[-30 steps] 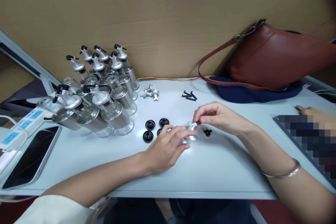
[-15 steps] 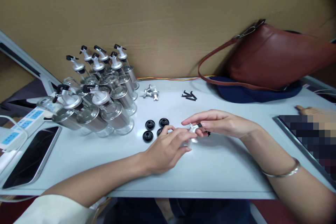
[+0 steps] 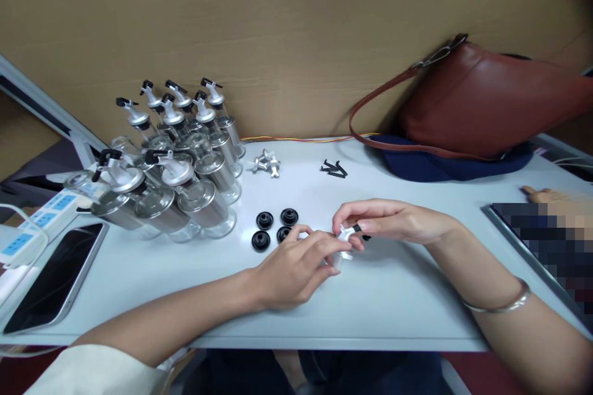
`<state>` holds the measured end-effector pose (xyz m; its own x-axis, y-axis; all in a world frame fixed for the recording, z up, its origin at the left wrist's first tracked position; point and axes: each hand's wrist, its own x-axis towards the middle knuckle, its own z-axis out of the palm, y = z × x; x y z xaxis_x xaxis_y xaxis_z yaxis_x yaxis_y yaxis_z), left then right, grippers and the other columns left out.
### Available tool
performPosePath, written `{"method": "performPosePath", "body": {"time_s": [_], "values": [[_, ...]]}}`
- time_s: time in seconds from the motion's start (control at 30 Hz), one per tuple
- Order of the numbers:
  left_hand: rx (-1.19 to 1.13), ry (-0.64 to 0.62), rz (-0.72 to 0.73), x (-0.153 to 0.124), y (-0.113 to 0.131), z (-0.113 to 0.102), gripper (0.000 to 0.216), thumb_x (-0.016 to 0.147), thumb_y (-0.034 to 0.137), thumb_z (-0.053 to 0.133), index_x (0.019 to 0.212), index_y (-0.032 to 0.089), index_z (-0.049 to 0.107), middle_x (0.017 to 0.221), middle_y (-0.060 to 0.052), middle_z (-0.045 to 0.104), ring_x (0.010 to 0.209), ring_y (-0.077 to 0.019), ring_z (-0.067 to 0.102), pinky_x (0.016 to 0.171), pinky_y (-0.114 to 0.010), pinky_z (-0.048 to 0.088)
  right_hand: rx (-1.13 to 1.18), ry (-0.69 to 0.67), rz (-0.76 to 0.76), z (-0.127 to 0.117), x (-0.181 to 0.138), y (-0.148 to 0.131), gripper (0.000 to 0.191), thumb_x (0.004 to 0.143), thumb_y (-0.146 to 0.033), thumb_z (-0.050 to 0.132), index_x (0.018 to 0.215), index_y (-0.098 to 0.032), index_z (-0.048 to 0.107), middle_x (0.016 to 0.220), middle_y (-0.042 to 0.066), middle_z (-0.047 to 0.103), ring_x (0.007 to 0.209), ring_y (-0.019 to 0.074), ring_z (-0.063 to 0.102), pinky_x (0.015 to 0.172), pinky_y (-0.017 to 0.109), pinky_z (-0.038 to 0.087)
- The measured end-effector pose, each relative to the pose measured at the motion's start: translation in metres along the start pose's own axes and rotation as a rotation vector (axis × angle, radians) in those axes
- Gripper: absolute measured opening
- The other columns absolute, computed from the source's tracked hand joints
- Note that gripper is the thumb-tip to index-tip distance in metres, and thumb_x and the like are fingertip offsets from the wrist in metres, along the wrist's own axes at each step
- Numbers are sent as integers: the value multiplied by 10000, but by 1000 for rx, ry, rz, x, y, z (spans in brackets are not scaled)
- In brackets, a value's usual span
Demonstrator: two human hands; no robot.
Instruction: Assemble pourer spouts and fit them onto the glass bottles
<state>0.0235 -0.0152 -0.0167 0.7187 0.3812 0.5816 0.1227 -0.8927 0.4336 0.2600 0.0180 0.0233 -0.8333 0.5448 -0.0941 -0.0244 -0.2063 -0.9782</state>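
Between my two hands is a silver pourer spout (image 3: 345, 234), its lower part covered by fingers. My left hand (image 3: 299, 264) grips the body of the spout from the left. With thumb and fingers closed, my right hand (image 3: 386, 220) pinches a small black lever (image 3: 356, 229) at the spout's tip. Several round black stoppers (image 3: 264, 220) lie just beyond my left hand, one partly hidden by it. Farther back are a small pile of silver spout pieces (image 3: 267, 163) and several thin black levers (image 3: 334, 168).
Several glass-and-steel bottles (image 3: 204, 203), many topped with pourers, crowd the left. A phone (image 3: 54, 278) and a power strip (image 3: 37, 222) lie beside them. A brown bag (image 3: 477, 99) rests on dark blue cloth (image 3: 417, 163) at back right. Another person's hand (image 3: 546, 195) shows at far right.
My right hand's fingers have curled in closer around the spout's tip. The spout has shifted slightly down and to the right; my left hand keeps nearly the same place.
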Motion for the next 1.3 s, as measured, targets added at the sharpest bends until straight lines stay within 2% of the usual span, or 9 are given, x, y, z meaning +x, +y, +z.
{"method": "performPosePath", "body": {"time_s": [0.5,0.8,0.93,1.03,1.1,1.13,1.2,1.3], "values": [[18,-21,6,-2,-1,1,328,1004,200,351,1328,193,297,1152,-117,696,1050,-195,649,928,-367,415,-42,-1,-33,2,2,-1,249,944,-356,604,1056,-140,654,896,31,598,747,102,537,708,245,396],[27,-11,21,0,1,0,305,1003,209,362,1301,202,300,1109,-106,705,992,-179,668,921,-360,423,-95,2,-24,3,3,-2,325,931,-433,600,1031,-126,632,873,35,573,722,105,502,676,248,383],[152,-19,39,0,2,1,372,986,196,378,1331,193,239,1031,-100,721,911,-185,683,894,-381,413,-97,6,27,5,3,-2,351,914,-454,611,1030,-125,638,901,48,579,731,113,493,676,255,383],[269,6,142,5,0,-11,427,977,329,419,1337,184,242,1054,-144,717,881,-226,688,858,-414,393,-77,35,43,7,2,-3,316,903,-431,629,993,-129,644,835,30,574,694,110,479,655,256,370],[296,32,192,12,-3,-28,475,958,490,405,1311,189,303,1087,-167,702,915,-260,679,834,-418,375,-50,112,38,7,0,-5,295,874,-426,662,901,-133,641,757,11,551,645,104,462,609,248,350],[314,39,174,16,-5,-38,444,963,494,383,1285,192,342,1091,-161,698,924,-260,674,816,-402,367,-38,159,37,7,0,-5,290,856,-422,682,856,-136,635,730,3,540,622,100,455,587,243,339],[415,49,71,24,-8,-54,291,995,353,347,1216,177,419,1050,-129,699,890,-229,662,767,-360,355,-30,235,40,7,-1,-7,275,832,-402,706,810,-139,628,697,-7,526,593,92,452,564,238,329],[664,-118,-114,31,-12,-67,212,982,142,341,1060,146,538,981,-95,684,845,-204,625,723,-330,337,-37,281,38,7,0,-9,218,839,-349,690,824,-139,635,691,-1,540,597,101,480,576,246,362]]}}
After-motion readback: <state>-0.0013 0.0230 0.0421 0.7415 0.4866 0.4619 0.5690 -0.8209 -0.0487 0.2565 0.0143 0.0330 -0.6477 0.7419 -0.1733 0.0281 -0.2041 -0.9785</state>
